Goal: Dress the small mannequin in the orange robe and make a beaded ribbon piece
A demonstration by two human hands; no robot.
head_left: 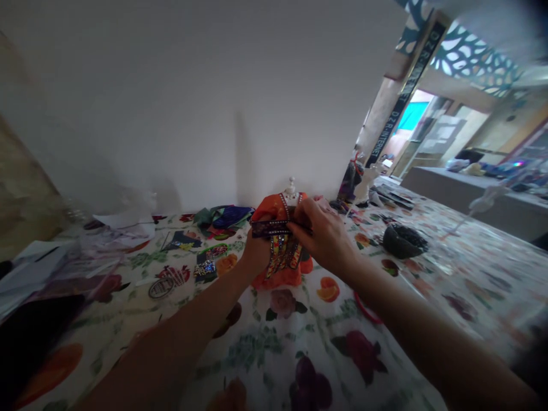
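A small white dress form (291, 188) stands upright near the wall, wearing an orange dress (278, 278) with patterned, sequined trim down its front. Across the chest runs a dark ribbon (272, 228) edged with pale dots. My right hand (321, 228) is closed on the ribbon's right part, thumb and fingers pinched together. At the dress's left side is my left hand (256, 251), closed at the ribbon's left end; its fingertips are mostly hidden behind the ribbon and dress.
Left of the dress lie folded green and blue cloths (226, 218) and a sequined piece (205, 267). Papers (32, 265) are at far left. A black bowl (403, 240) and white dress form (366, 185) stand right. A pale wall (192, 103) rises behind the fruit-print tablecloth (257, 365).
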